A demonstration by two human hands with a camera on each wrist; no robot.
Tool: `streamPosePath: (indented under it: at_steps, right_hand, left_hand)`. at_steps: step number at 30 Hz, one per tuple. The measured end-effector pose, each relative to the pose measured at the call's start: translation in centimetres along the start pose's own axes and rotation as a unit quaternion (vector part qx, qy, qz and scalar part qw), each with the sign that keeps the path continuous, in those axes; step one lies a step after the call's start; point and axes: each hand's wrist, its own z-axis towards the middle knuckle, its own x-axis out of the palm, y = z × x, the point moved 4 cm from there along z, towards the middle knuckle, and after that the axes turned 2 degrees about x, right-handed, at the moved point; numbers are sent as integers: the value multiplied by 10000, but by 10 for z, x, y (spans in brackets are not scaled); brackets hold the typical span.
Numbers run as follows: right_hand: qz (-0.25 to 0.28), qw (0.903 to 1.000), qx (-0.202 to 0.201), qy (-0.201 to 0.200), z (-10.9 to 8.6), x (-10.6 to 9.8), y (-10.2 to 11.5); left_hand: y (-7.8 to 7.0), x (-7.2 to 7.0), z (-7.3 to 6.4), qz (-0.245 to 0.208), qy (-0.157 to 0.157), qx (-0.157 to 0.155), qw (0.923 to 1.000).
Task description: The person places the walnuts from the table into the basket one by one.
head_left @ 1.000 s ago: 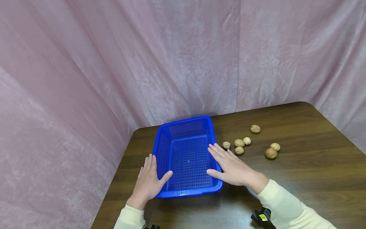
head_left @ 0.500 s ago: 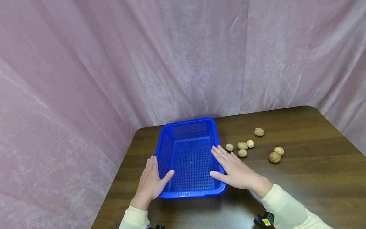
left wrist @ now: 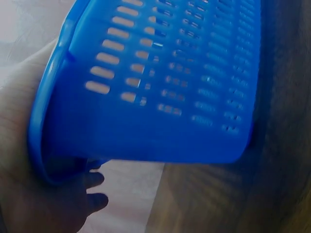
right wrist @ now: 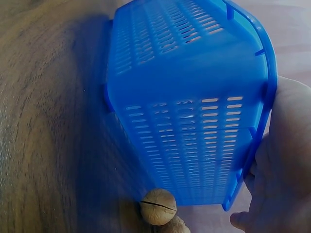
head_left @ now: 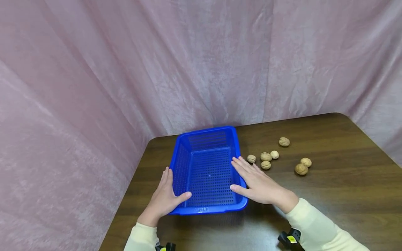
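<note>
A blue plastic basket (head_left: 210,210) with slotted walls stands on the wooden table, with no items on its floor. Along its left rim lies my left hand (head_left: 164,199), fingers fairly straight and the thumb reaching inward over the near left corner. My right hand (head_left: 259,183) rests on the right rim, fingers extended forward and thumb pointing in. From the wrist views, both hands touch the rim (left wrist: 36,126) from above and outside. Just beyond the right hand lie several walnuts; the closest (head_left: 251,158) sits beside the basket's right wall, and a walnut (right wrist: 158,207) shows in the right wrist view.
Farther right on the table (head_left: 345,188) are two walnuts touching, the larger walnut (head_left: 301,169) in front. A lone walnut (head_left: 284,142) lies toward the back edge. Pink curtains (head_left: 201,62) hang behind and to the left of the table.
The head view has shifted slightly. Both hands stay on the basket's rim, with the left hand moving only a little. Basket and walnuts keep their places relative to each other.
</note>
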Motion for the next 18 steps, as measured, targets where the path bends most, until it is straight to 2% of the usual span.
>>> streamPosePath:
  at_steps: [4, 8, 11, 15, 18]
  right_hand:
    - [-15, 10000, -12, 11, -1, -1, 2]
    - [-126, 9999, -89, 48, 1, -4, 4]
    - [-82, 9998, -182, 22, -1, -9, -1]
    - [226, 9993, -210, -216, -9, -30, -19]
    - [307, 9985, 57, -450, -20, -55, -45]
  left_hand:
    - [3, -2, -4, 41, 118, 309, 9994]
    - [4, -5, -9, 306, 61, 630, 9975]
    - [4, -5, -14, 409, -22, 737, 9964]
    - [1, -2, -19, 339, -109, 729, 9967]
    - [-3, 2, -18, 210, -119, 680, 9974]
